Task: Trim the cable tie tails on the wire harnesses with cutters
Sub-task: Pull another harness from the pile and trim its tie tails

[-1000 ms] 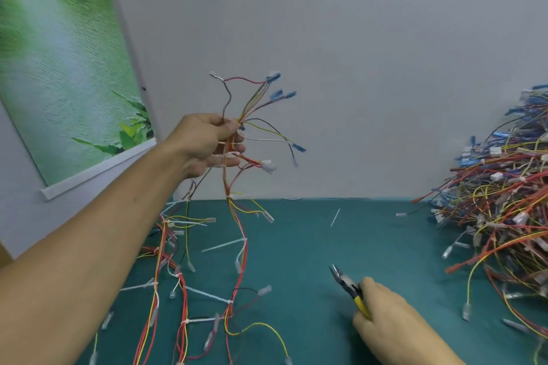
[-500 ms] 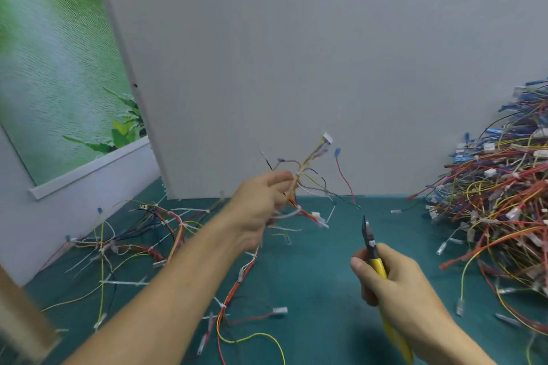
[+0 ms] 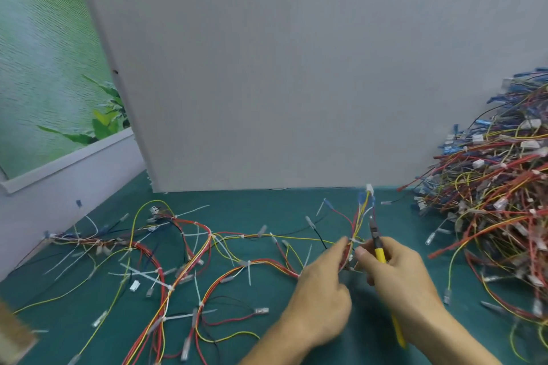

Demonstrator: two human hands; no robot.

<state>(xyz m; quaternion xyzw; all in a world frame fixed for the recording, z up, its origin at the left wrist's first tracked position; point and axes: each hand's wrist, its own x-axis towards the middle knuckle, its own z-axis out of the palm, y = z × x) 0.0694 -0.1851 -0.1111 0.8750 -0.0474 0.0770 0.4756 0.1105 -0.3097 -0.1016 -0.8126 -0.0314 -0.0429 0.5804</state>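
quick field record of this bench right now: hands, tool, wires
left hand: pinches a wire harness over the table
right hand: grips yellow-handled cutters, tip pointing up beside that harness
cutter blades: too blurred to tell whether open or closed
loose harnesses: spread across the left of the table, long white tie tails sticking out
pile: big heap of harnesses at right

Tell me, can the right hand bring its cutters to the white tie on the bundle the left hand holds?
Probably yes: the cutters in the right hand sit just beside the white tie on the bundle, nothing between.
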